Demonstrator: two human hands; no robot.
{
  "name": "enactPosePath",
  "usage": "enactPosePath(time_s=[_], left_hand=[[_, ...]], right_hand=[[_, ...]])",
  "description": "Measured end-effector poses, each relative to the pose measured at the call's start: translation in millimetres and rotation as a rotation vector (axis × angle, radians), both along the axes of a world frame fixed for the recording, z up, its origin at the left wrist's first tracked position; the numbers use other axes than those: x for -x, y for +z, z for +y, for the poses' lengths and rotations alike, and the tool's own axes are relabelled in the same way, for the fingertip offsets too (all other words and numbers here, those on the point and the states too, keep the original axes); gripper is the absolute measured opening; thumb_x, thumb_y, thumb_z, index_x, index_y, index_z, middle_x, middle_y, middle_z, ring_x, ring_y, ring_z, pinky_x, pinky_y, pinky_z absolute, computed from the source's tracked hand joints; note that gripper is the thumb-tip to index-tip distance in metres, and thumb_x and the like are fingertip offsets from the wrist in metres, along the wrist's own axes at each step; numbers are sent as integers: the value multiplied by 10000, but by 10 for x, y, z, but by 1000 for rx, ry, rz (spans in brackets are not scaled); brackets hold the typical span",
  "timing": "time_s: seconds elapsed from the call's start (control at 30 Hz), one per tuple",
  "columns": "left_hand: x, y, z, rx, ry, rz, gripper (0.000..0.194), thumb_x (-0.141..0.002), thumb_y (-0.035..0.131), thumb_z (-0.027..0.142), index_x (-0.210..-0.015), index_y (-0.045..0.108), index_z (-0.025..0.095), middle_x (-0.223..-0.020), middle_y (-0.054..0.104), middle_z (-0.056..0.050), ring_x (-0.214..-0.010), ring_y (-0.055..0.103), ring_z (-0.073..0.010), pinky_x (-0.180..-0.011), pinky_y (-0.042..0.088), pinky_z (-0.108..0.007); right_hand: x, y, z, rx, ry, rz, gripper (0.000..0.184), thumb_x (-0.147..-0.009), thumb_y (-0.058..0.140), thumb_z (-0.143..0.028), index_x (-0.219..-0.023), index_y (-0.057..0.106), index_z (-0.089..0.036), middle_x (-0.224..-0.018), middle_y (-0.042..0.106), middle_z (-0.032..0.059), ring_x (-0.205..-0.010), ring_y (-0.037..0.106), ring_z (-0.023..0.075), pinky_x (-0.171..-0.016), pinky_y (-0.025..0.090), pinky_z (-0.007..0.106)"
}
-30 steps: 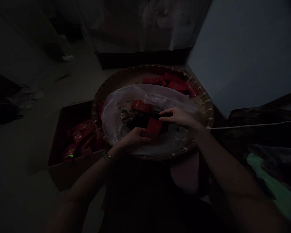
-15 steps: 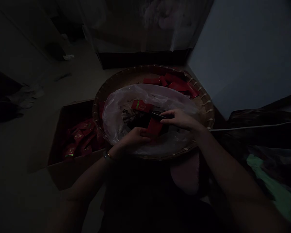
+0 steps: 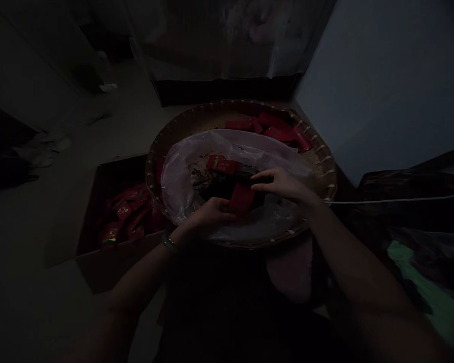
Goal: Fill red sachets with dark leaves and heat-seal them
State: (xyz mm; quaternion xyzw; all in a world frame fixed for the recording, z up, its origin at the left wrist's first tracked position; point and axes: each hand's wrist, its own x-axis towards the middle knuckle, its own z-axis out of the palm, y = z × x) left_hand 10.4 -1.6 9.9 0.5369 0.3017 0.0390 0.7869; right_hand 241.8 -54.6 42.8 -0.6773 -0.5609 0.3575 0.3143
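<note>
Over basket (image 3: pixel 196 121): packet (image 3: pixel 242 197), pinched by left hand (image 3: pixel 212 213); right hand (image 3: pixel 282 184) beside, grip unclear; loose pinch risked drop onto plastic (image 3: pixel 249 232).

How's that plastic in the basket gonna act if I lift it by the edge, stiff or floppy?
Probably floppy: the plastic looks thin and wrinkled, so it should sag and crease. Its shiny patches suggest it may be slippery. The sheet itself is likely light, but the dark bits heaped at its middle could slide or spill.
</note>
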Motion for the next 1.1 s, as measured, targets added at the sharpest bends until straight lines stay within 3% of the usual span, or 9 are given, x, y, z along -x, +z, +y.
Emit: enactPosePath(time_s=[0.23,0.37,0.5,0.67,0.77,0.83,0.97,1.1], left_hand=[[2,-25,0,16,11,-18,370,-587,766,146,-954,720,125,-853,749,-52,-770,687,-184,-684,504,-246],[93,-76,118,-26,48,11,396,-588,780,170,-974,710,115,-889,745,-70,-781,692,-195,-691,522,-262],[235,-60,298,-124,145,35,421,-546,806,204,-945,705,115,-829,746,-43,-738,690,-184,-675,532,-262],[296,19,348,-151,136,55,459,-531,814,221,-962,696,113,-830,748,-32,-737,689,-179,-681,530,-259],[262,30,311,-157,82,48,466,-546,807,227,-983,694,111,-855,749,-41,-772,691,-193,-698,529,-267],[233,22,286,-179,48,52,459,-559,799,232,-990,697,111,-870,748,-43,-781,689,-196,-691,523,-259],[207,14,244,-226,-4,96,413,-588,777,226,-983,710,126,-874,747,-40,-749,677,-181,-634,499,-226],[231,44,207,-189,-33,79,355,-590,771,196,-938,726,141,-852,748,-36,-711,667,-165,-623,499,-224]], right_hand=[[10,39,-5,12,8,8,352,-694,736,-369,-1005,721,-205,-972,724,47,-876,655,223,-726,512,312],[-73,54,-43,38,8,1,414,-725,716,-373,-1098,683,-195,-1045,708,53,-917,652,229,-745,516,308],[-151,-110,-102,51,-5,-161,408,-746,703,-340,-1117,668,-175,-1065,702,75,-910,656,242,-764,517,327],[-74,-299,-118,39,59,-389,431,-718,737,-291,-1126,655,-180,-1086,696,94,-942,652,265,-797,500,336],[68,-253,-31,-70,-13,-277,297,-875,559,-394,-1076,668,-204,-1031,710,70,-907,657,226,-773,492,312],[192,-191,62,-197,-30,-144,377,-946,407,-447,-1068,664,-200,-999,713,56,-882,654,199,-759,486,300],[429,-120,224,-419,4,-115,320,-882,539,-456,-858,698,-179,-861,707,47,-779,634,180,-709,462,282],[549,-123,266,-547,31,-138,330,-875,561,-410,-668,666,-176,-697,658,34,-672,591,155,-676,442,279]])
